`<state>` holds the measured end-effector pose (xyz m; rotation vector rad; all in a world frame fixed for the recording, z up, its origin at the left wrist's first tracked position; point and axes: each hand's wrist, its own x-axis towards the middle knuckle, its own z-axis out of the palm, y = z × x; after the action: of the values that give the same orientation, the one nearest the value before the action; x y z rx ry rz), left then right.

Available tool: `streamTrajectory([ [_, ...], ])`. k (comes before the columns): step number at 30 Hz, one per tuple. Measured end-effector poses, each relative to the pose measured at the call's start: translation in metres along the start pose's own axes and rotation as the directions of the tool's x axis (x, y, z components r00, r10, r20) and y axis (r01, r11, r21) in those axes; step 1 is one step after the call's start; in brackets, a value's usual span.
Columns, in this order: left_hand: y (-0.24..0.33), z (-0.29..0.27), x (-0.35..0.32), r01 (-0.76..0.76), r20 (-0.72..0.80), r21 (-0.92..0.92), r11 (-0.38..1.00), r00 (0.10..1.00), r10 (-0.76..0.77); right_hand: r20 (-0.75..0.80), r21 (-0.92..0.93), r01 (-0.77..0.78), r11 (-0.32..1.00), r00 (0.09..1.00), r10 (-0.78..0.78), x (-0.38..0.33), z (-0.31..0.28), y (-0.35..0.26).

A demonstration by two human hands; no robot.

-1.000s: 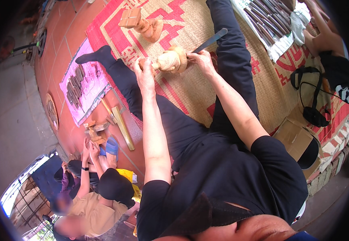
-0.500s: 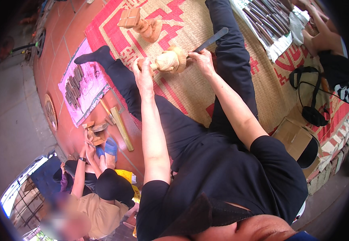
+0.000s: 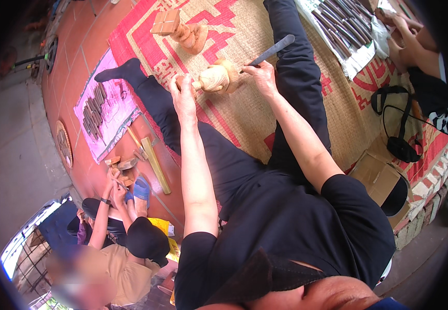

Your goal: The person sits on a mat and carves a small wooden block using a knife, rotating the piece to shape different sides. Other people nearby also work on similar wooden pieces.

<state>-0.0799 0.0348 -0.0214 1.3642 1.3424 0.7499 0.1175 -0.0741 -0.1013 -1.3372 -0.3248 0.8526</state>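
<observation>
My left hand (image 3: pixel 184 97) is closed round the narrow left end of a pale carved wooden figure (image 3: pixel 215 79), which lies sideways above the mat between my legs. A long, flat, dark grey tool like a file (image 3: pixel 275 49) sits in my right hand (image 3: pixel 261 77), pinched near its narrow end. That narrow tip points at the wide right end of the figure; whether it touches the wood I cannot tell. Farther off, a darker carved wooden piece with a square block end (image 3: pixel 187 33) rests on the mat.
A patterned straw mat (image 3: pixel 242 121) lies under my legs. Several carving tools (image 3: pixel 341 23) lie on white cloth at far right, beside another person. More tools (image 3: pixel 95 111) are on a pink cloth at left. A co-worker (image 3: pixel 131 263) handles wood at lower left. A cardboard box (image 3: pixel 376 178) stands at right.
My right hand and the grey tool have shifted slightly, the narrow tip now a little lower by the figure's wide end. My left hand keeps its hold. The co-worker's hands have moved slightly.
</observation>
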Motion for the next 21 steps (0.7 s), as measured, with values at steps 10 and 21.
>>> streamTrajectory([
  [10, -0.0036, -0.0011, 0.0011, -0.003, 0.0, 0.007, 1.0, 1.0, 0.003, 0.014, -0.004, -0.032, 0.999, 0.999, 0.032, -0.0021, -0.0005, -0.005],
  [21, 0.0031, 0.0048, -0.001, -0.011, -0.014, 0.06, 0.998, 1.0, 0.012, 0.108, 0.31, -0.036, 0.95, 0.994, 0.002, 0.0024, 0.005, -0.003],
])
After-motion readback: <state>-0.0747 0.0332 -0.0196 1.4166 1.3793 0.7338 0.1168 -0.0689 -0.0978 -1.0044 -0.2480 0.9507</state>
